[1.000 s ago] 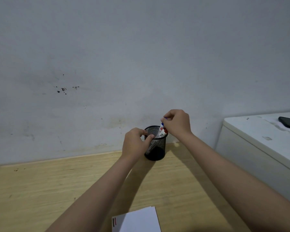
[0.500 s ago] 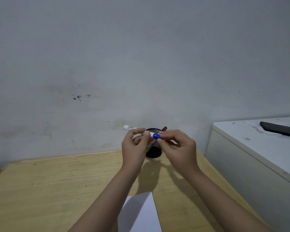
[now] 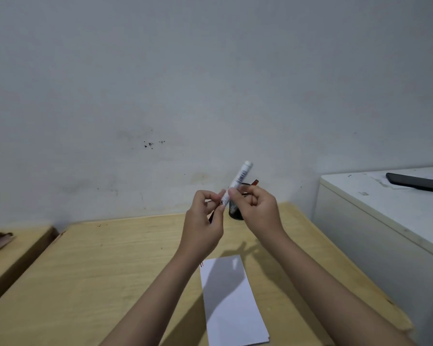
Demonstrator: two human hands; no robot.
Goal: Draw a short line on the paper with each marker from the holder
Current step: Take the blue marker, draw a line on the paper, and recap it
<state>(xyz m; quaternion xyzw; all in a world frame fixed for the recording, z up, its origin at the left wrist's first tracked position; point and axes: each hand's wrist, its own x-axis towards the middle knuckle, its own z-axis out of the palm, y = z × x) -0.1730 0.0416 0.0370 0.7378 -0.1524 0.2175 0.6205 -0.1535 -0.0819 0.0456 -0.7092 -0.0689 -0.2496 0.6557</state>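
A white marker (image 3: 240,179) tilts up and to the right above the table, its white butt end on top. My right hand (image 3: 259,212) pinches its barrel with thumb and forefinger. My left hand (image 3: 202,221) grips the lower end, which its fingers hide; no cap shows. The black mesh holder (image 3: 235,214) stands behind the hands against the wall, mostly hidden, with a red-tipped marker (image 3: 255,182) sticking out of it. The white paper (image 3: 231,303) lies on the wooden table (image 3: 110,270) below my forearms, with short red and dark strokes at its top left corner.
A white cabinet (image 3: 385,221) stands taller than the table on the right, with a black phone (image 3: 418,183) on top. A second wooden surface (image 3: 15,248) sits at the left across a narrow gap. A grey wall closes the back.
The marker came out of the holder, went level between both hands, and now tilts upright. The blue cap seen half a second ago is out of sight. More paper shows.
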